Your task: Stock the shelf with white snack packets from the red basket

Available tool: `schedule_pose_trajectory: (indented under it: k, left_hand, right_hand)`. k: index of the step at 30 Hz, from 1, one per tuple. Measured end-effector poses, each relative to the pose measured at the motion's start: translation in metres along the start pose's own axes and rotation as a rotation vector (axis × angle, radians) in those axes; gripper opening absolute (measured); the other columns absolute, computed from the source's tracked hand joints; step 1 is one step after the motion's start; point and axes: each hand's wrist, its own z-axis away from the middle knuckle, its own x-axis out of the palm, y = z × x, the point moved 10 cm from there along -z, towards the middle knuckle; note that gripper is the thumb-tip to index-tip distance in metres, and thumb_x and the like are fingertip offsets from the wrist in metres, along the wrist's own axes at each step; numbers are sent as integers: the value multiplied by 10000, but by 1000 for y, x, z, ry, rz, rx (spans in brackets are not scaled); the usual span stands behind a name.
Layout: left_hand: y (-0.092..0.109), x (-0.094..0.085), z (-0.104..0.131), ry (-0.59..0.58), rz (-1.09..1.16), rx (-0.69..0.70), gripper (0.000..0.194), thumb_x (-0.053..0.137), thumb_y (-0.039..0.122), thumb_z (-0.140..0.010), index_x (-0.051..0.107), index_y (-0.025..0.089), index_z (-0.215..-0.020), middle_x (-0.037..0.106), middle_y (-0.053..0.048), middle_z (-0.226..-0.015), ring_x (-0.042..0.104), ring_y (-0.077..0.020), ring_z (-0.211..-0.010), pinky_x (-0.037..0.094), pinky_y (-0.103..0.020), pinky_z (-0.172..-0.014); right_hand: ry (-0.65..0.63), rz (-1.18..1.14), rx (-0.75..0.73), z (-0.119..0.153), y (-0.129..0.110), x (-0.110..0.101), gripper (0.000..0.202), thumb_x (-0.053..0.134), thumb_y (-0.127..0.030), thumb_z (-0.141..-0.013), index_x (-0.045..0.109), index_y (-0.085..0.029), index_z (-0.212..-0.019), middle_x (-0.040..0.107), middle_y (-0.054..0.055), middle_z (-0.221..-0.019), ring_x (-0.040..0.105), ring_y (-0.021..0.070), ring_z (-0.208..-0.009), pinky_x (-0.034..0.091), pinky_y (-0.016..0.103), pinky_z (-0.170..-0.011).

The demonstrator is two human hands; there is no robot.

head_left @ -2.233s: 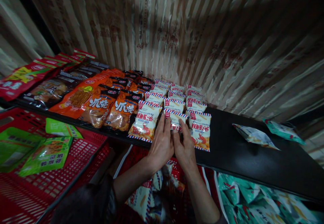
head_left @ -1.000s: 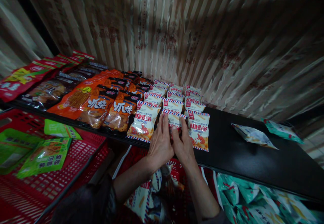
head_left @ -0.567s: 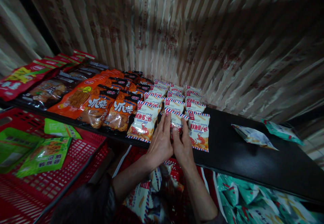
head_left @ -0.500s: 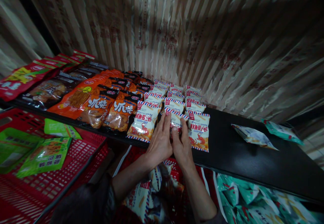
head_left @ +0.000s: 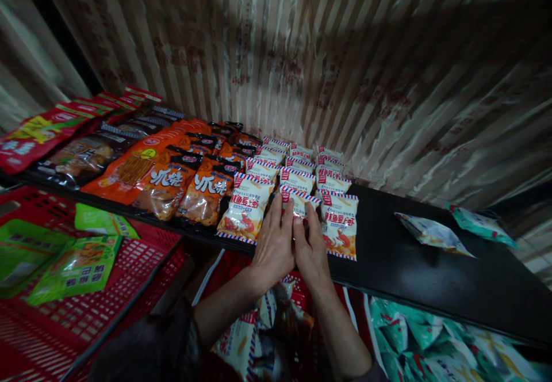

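My left hand [head_left: 275, 244] and my right hand [head_left: 311, 249] lie side by side over the front middle white snack bag [head_left: 298, 196], fingers stretched out flat on it and pointing away from me. Their palms cover the lower part of that bag. To the left of my hands is another white bag with red lettering [head_left: 245, 208], and a matching one [head_left: 339, 224] is at the right. Further rows of the same bags stand behind, leaning on one another on the black shelf [head_left: 388, 255].
Orange bags [head_left: 210, 189], dark bags [head_left: 84, 155] and red bags [head_left: 41, 129] line the shelf's left. One white packet [head_left: 431, 233] and a teal packet [head_left: 480, 225] lie right. Below are red baskets [head_left: 142, 267] and teal bags [head_left: 425, 336]. Corrugated sheeting [head_left: 297, 54] rises behind.
My hands have shifted slightly; the right fingers now lie straighter beside the left ones. The top of the middle bag shows a little differently, and the other bags look unmoved.
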Motion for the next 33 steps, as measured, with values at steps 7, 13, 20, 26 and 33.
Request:
schedule_pose_trajectory:
  k: [7,13,20,26,33]
  left_hand:
    - [1,2,3,36,-66,4,603,383,197,-948,189,115,-1513,120,-219,-1609,174,-332,-1482,304,-532,-1157]
    - [0,7,4,43,-116,43,618,414,177,-922,217,137,-1507,130,-210,-1610,168,-326,-1485,305,-540,-1153]
    - [1,6,7,52,-173,28,568,433,184,-938,286,154,-1485,167,-217,-1601,231,-338,-1465,397,-504,-1100]
    - [3,6,8,79,-133,-22,619,443,188,-925,236,100,-1501,163,-246,-1594,220,-352,-1464,358,-509,-1130]
    - [3,12,16,107,-122,-15,580,352,212,-962,196,87,-1507,154,-250,-1594,182,-328,-1478,335,-515,-1145]
  right_hand:
    - [-1,48,-54,17,-8,-8,679,401,-558,-932,381,-146,-1472,309,153,-1574,238,265,-1479,211,538,-1185]
    - [-55,78,-99,35,-9,-11,626,403,-537,-948,393,-190,-1469,255,128,-1599,208,244,-1489,213,544,-1187]
    - [-89,113,-78,48,0,-14,629,405,-547,-943,467,-140,-1419,256,158,-1594,218,262,-1486,238,546,-1179]
    - [-90,73,-49,43,6,-15,634,370,-565,-948,434,-173,-1443,317,136,-1575,231,253,-1482,220,553,-1185]
    - [-79,38,-89,26,1,-12,642,340,-585,-946,453,-178,-1431,351,130,-1560,289,249,-1461,235,534,-1184]
